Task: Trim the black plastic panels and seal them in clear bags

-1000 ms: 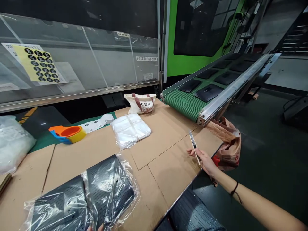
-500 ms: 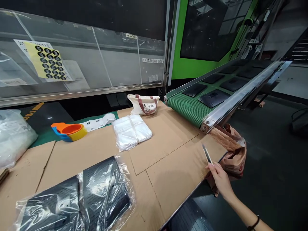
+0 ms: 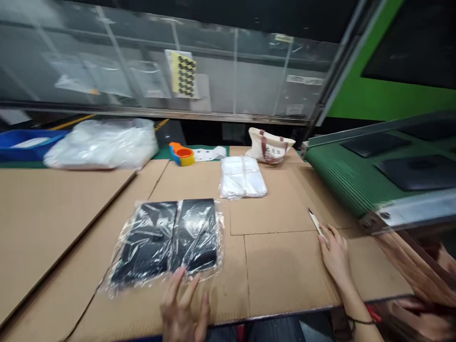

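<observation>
Two black perforated panels sealed in a clear plastic bag (image 3: 169, 240) lie on the cardboard-covered table (image 3: 285, 266). My left hand (image 3: 185, 308) rests near the front edge with fingers spread, its fingertips touching the bag's near edge. My right hand (image 3: 335, 254) lies on the cardboard to the right, fingers closed around a thin blade-like cutter (image 3: 315, 221) that points away from me. A stack of clear plastic bags (image 3: 242, 177) lies farther back in the middle.
A green conveyor (image 3: 342, 183) carrying black panels (image 3: 416, 173) comes in from the right. A brown bag (image 3: 416, 266) hangs below its end. At the back are a small tote bag (image 3: 269, 147), an orange tape dispenser (image 3: 182, 154), a label strip (image 3: 210, 153), a white bag bundle (image 3: 103, 142) and a blue bin (image 3: 21, 142).
The view has swung left. My right hand came down onto the cardboard with the cutter. My left hand has come into view at the bag's near edge.
</observation>
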Demonstrator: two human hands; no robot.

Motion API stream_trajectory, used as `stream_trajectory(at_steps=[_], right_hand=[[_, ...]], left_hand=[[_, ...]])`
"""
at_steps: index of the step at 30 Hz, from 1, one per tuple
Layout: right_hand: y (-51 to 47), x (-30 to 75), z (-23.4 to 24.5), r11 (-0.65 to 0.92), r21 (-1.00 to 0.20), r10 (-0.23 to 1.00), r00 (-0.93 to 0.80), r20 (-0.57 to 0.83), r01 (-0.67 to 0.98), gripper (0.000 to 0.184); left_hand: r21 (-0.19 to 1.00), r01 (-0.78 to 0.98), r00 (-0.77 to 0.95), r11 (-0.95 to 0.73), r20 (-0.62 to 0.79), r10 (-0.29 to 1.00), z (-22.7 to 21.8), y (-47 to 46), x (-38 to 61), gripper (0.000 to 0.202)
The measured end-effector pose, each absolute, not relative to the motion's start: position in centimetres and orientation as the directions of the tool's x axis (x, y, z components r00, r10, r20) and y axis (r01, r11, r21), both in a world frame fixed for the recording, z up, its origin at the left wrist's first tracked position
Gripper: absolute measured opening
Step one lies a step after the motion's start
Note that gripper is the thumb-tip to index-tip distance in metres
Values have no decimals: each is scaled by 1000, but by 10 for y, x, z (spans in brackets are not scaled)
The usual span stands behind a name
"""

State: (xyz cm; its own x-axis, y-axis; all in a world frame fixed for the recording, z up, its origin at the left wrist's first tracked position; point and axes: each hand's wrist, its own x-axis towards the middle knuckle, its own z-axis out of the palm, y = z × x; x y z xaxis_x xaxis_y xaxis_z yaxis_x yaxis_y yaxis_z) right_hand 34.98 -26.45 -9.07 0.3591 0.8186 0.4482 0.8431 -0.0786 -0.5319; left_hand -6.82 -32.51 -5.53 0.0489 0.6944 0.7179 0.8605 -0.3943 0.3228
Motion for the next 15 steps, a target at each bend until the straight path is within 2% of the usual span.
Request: stream_trajectory(at_steps=[5, 7, 11, 15], right_hand=[[-268, 360, -105, -37, -330, 862, 197, 466, 943, 62], [-269, 362, -107, -56, -295, 863, 194, 466, 954, 66], [-269, 368, -112, -61, -281, 872, 188, 451, 958, 66], [-267, 384, -128, -61, -301, 879, 194, 435, 952, 56]], left_hand=[[85, 759, 461, -645, 629, 626, -18, -300, -39, 38], [54, 751, 521, -658, 565, 640, -10, -288, -29, 36], [107, 831, 433, -546, 494, 754, 3, -262, -26, 46], [199, 925, 185, -322, 505, 843, 17, -235, -65, 45]])
